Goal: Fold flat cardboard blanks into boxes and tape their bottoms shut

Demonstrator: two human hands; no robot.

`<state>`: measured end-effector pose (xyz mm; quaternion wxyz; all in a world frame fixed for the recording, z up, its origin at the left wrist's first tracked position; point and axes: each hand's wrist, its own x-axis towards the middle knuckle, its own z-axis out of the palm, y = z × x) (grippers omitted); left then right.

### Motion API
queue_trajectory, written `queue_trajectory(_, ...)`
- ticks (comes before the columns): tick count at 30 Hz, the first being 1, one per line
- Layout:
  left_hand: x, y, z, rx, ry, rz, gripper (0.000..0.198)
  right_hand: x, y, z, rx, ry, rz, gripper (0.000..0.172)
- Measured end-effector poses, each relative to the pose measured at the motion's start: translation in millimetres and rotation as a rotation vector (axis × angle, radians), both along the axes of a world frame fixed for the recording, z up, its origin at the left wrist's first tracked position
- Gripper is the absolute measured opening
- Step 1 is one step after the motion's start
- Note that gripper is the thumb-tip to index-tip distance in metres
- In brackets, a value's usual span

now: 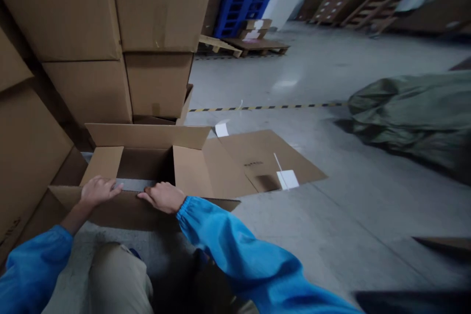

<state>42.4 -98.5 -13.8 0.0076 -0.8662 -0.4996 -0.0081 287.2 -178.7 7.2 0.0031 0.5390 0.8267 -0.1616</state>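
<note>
A cardboard box [191, 169] stands on the floor before me with its upper flaps folded outward. Grey floor shows through its inside. My left hand [98, 190] grips the near top edge toward the left, fingers bent over the cardboard. Farther right along that same edge, my right hand [165, 197] is closed on it, with the thumb side pointing left. The box's near flap [128, 213] hangs down toward my knees, partly covered by my hands and right sleeve.
Large stacked cartons [158, 83] rise behind and left of the box. Flat cardboard [272, 157] lies to the right, with a white paper [287, 179] on it. A green tarp [412, 113] covers something at far right. Striped tape [272, 107] crosses the floor; pallets [257, 46] stand beyond.
</note>
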Motion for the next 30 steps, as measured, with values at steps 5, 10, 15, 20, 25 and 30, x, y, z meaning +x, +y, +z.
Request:
queue_trajectory(5,21,48,-3.1,-0.093,0.1,0.088,0.065,10,51,-15.1,-0.129,0.073,-0.074,0.067)
queue_trajectory(10,41,78,-54.2,0.012,-0.016,0.023,0.051,14,86,-93.4,0.267,0.103,-0.167,0.056)
queue_trajectory(15,45,99,-123.9,0.276,-0.278,0.13,0.06,20,108,-159.4,0.435,0.18,-0.275,0.053)
queue_trajectory(20,45,101,-137.7,0.39,-0.404,0.194,0.065,55,163,-101.1,0.729,0.221,-0.398,0.049)
queue_trajectory(25,49,90,-130.4,0.403,-0.428,0.295,0.062,75,210,-55.5,0.639,0.084,-0.479,0.048)
queue_trajectory(30,38,72,-134.6,0.397,-0.362,0.354,0.063,59,178,-64.0,0.566,0.023,-0.543,0.048)
